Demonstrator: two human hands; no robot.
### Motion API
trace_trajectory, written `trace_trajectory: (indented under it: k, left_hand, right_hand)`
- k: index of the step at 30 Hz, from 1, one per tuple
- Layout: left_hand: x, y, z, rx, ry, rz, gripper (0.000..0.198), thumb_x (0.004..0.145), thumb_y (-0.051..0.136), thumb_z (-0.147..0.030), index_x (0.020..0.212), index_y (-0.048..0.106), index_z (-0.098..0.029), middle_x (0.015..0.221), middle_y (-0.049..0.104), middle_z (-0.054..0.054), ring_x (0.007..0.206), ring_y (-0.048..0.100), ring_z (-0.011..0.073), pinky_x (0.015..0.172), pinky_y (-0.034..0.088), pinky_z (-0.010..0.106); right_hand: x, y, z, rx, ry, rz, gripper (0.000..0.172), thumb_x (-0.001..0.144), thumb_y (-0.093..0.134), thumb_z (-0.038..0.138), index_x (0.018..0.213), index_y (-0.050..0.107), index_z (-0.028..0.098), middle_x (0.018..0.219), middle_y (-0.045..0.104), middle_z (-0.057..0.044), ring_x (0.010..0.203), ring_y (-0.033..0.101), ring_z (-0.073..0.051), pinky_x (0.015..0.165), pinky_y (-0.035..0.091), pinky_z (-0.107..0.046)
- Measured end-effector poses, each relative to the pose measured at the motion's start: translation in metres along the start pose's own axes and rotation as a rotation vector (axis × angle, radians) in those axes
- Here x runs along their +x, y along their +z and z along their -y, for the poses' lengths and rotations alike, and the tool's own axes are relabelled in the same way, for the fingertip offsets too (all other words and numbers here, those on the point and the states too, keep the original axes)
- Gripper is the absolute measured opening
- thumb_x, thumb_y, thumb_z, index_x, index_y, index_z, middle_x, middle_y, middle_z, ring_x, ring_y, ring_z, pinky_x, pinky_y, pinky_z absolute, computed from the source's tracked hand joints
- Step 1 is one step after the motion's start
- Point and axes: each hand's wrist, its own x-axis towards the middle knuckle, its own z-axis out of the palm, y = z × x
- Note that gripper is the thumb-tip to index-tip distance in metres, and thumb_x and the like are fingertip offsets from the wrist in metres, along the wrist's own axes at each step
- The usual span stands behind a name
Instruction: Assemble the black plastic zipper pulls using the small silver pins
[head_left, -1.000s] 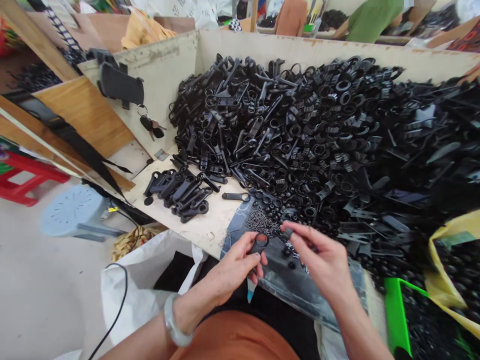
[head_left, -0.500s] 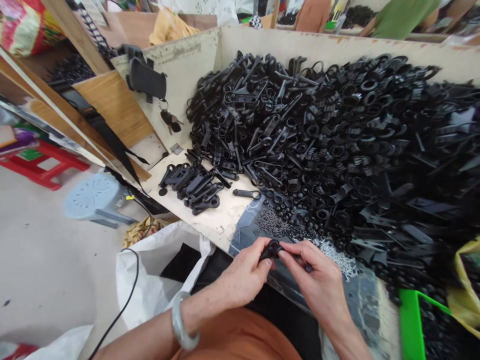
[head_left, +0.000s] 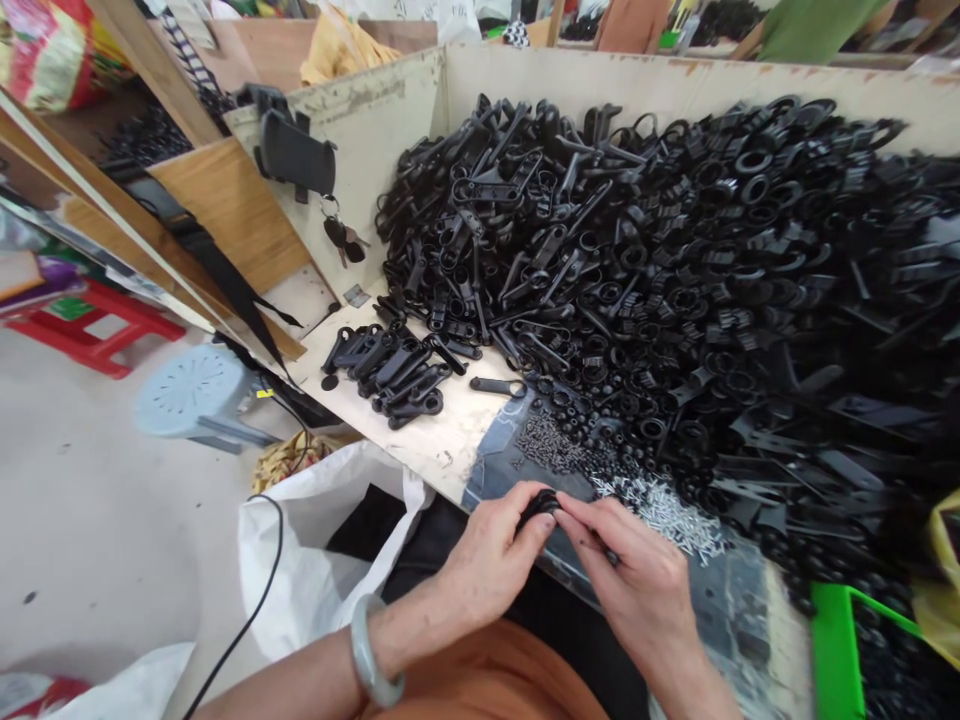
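Note:
My left hand (head_left: 491, 555) is closed round a small black plastic part (head_left: 538, 503) with a rounded end, held just over the front edge of the bench. My right hand (head_left: 637, 560) pinches the same part from the other side, and a thin dark piece shows under its fingers; I cannot make out what that is. Fingers cover most of the part. Just beyond the hands lie small dark screws (head_left: 551, 443) and silver screws (head_left: 667, 515) on a blue-grey cloth (head_left: 491, 455).
A large heap of black plastic parts (head_left: 600, 250) fills the wooden-walled bench. Several black arm-shaped pieces (head_left: 397, 375) lie at the left. A green bin (head_left: 832, 640) stands at the right, a white sack (head_left: 300, 540) hangs below, and a phone holder with keys (head_left: 296, 155) is on the left wall.
My hands stay together at nearly the same place, with the fingers closer over the black part. The whole view has shifted slightly.

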Motion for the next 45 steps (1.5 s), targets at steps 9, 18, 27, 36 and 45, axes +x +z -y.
trace_trajectory:
  k: [9,18,27,36,45]
  left_hand:
    - [-0.008,0.000,0.004,-0.016,0.139,-0.021,0.035,0.105,0.044,-0.037,0.133,0.059,-0.022,0.119,0.073,0.008,0.100,0.068,0.0217,0.092,0.050,0.033]
    - [-0.012,0.002,0.001,-0.039,0.165,-0.071,0.034,0.104,0.046,-0.039,0.128,0.063,-0.023,0.115,0.074,0.007,0.097,0.068,0.0215,0.088,0.052,0.032]
    - [-0.011,0.002,0.000,0.014,0.135,-0.048,0.032,0.102,0.048,-0.036,0.126,0.062,-0.020,0.112,0.074,0.008,0.096,0.068,0.0231,0.090,0.050,0.035]
    - [-0.018,0.005,0.002,-0.143,0.105,-0.028,0.033,0.104,0.047,-0.040,0.125,0.065,-0.022,0.095,0.070,0.005,0.077,0.060,0.0170,0.072,0.046,0.029]
    - [-0.024,-0.004,0.012,-0.048,0.130,-0.057,0.036,0.106,0.042,-0.041,0.127,0.064,-0.022,0.089,0.070,0.005,0.074,0.062,0.0169,0.071,0.048,0.028]
  right_hand:
    - [-0.011,0.010,0.008,0.152,0.184,-0.116,0.016,0.094,0.067,0.024,0.104,0.080,0.025,0.076,0.073,0.000,0.054,0.060,-0.012,0.050,0.049,-0.023]
    - [-0.024,0.013,0.005,0.182,0.279,-0.151,0.015,0.092,0.071,0.029,0.103,0.081,0.027,0.085,0.076,-0.002,0.061,0.065,-0.015,0.054,0.052,-0.024]
    - [-0.015,0.002,0.009,0.155,0.111,-0.095,0.018,0.093,0.068,0.021,0.105,0.081,0.026,0.069,0.069,0.001,0.053,0.058,-0.012,0.051,0.048,-0.023]
    - [-0.019,0.014,0.015,0.450,0.414,-0.155,0.032,0.091,0.073,0.031,0.121,0.065,0.027,0.064,0.061,0.006,0.049,0.056,-0.011,0.047,0.047,-0.020]
    - [-0.014,0.031,0.011,0.774,0.563,-0.031,0.027,0.086,0.076,0.046,0.097,0.068,0.022,0.066,0.060,0.004,0.050,0.050,-0.009,0.043,0.039,-0.019]
